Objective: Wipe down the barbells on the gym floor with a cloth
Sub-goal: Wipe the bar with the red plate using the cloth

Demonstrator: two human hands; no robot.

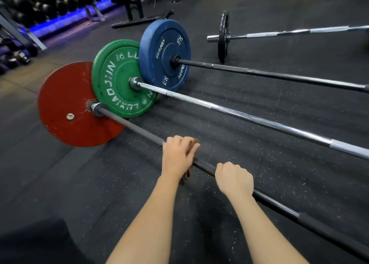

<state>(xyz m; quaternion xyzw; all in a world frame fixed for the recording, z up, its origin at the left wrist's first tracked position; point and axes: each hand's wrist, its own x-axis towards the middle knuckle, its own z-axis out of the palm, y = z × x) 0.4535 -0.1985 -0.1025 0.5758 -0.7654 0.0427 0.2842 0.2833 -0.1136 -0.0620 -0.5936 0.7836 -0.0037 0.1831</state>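
A person's left hand (pixel 176 157) curls a soft brown cloth (pixel 193 143) round the stiff, heavy-looking shaft of the nearest barbell (pixel 135 128) (red plate (pixel 67 103) at its far end) lying on the gym floor (pixel 99 173), while the right hand (pixel 234 178) clasps the bare bar just beside, probably steadying it.

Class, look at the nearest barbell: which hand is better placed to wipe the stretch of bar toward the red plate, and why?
Likely left. The left hand grips the cloth round the bar, nearer the red plate; the right hand grips bare bar.
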